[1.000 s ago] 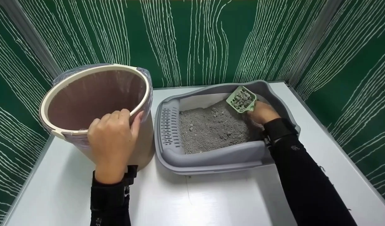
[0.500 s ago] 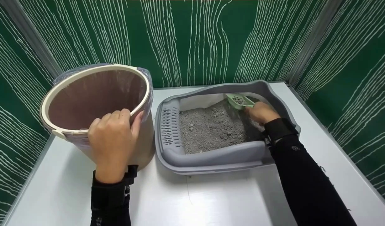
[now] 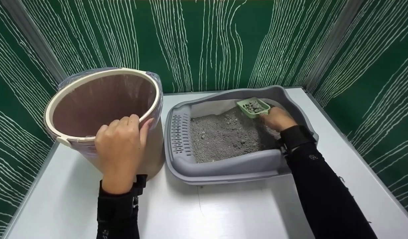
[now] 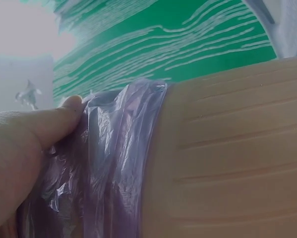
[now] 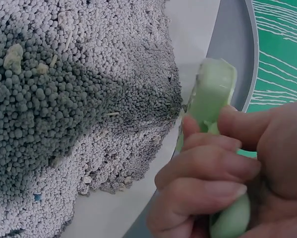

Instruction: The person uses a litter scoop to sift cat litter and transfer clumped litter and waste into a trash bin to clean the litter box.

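My left hand [image 3: 120, 149] grips the near rim of a beige trash can [image 3: 151, 156], fingers over the edge and thumb along the outside. A thin purplish plastic bag [image 4: 121, 148] is folded over that rim, seen close up in the left wrist view. In my right hand [image 3: 277, 119] is a green slotted litter scoop [image 3: 253, 107], held by its handle with fingers curled round it. Grey clumps lie in the scoop, which is above the far right part of the grey litter box [image 3: 224, 169]. Grey granular litter [image 3: 220, 136] covers much of the box floor.
Both containers stand side by side on a white table [image 3: 204, 209], the box close to the can's right. Green walls [image 3: 220, 43] with white wavy lines enclose the back and sides. A perforated ledge [image 3: 180, 134] runs along the box's left end.
The scoop tilted sideways in my right hand, then came back toward level, holding fewer clumps than a second ago. My left hand has stayed on the rim.
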